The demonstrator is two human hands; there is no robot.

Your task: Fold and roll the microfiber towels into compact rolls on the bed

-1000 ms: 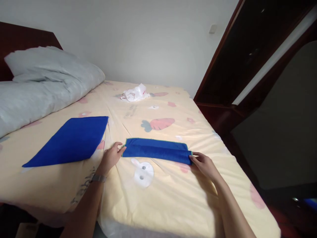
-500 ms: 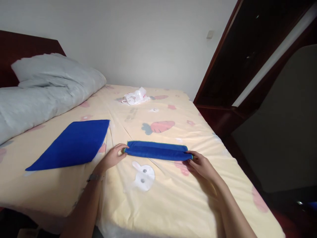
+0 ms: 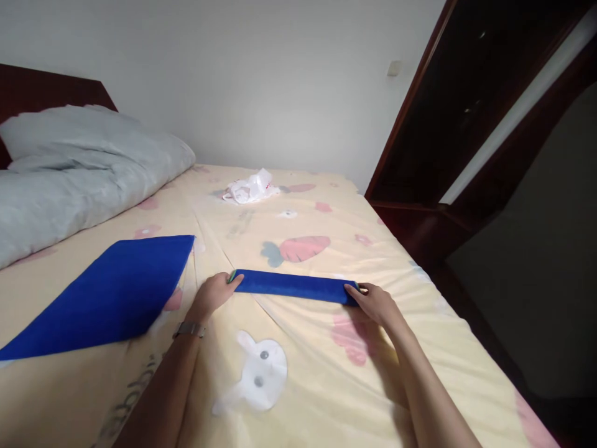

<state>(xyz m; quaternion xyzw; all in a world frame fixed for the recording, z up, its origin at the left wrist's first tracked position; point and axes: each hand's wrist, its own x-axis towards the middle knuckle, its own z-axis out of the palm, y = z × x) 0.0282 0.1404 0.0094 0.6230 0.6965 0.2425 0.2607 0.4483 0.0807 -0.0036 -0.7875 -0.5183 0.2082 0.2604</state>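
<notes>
A blue cloth (image 3: 293, 287), folded into a narrow flat strip with green edging at its ends, lies across the bed in front of me. At its left end my left hand (image 3: 216, 295) is closed, with the thumb on top. My right hand (image 3: 373, 302) pinches the opposite end, thumb over the cloth and the other fingers mostly hidden. Another blue cloth (image 3: 109, 295) is spread flat to the left of my left hand, not touched by either hand.
The bed (image 3: 326, 398) has a yellow sheet printed with carrots and rabbits. A grey quilt (image 3: 88, 165) is heaped at the left by a dark headboard (image 3: 51, 90). A crumpled white plastic bag (image 3: 252, 186) rests near the wall. Dark wooden furniture (image 3: 433, 124) stands on the right.
The held cloth has gone from two visible layers to one narrower strip, its far part folded over. Both hands still hold its ends. The view has shifted slightly.
</notes>
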